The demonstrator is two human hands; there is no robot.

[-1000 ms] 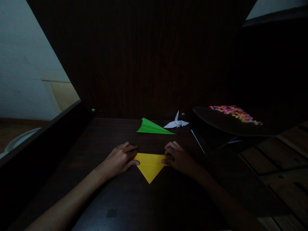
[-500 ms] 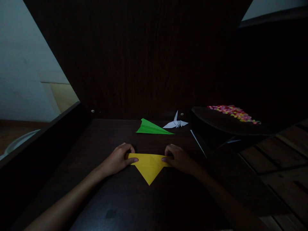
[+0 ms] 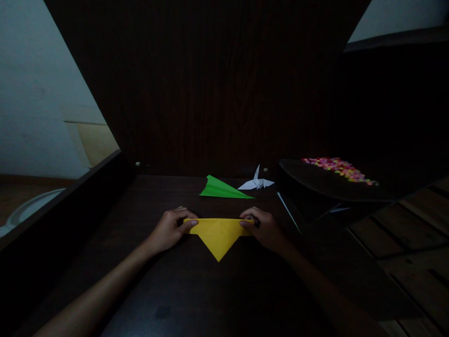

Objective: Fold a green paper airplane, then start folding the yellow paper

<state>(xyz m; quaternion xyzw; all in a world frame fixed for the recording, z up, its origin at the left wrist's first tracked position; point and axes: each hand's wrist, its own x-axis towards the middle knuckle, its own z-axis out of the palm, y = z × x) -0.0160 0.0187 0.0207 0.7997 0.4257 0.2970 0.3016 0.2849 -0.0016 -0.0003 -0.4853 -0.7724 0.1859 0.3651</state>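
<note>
A folded sheet of yellow origami paper spans the gap between my hands, with a straight top edge and a triangular point toward me. My left hand pinches its left end, thumb on the front and fingers curled behind. At the right end my right hand grips it the same way. Beyond the paper lie a green paper plane, its nose to the right, and a white paper crane. The fingertips behind the yellow paper are hidden.
A dark wooden table lies under my hands, with a tall dark panel behind. To the right a dark bag bears a cluster of colourful bits; a thin white strip lies before it. A raised edge runs along the left.
The yellow paper has tilted and shifted slightly away from me, its lower point now higher in view. Both hands keep their pinch at its ends. The view has shifted a little.
</note>
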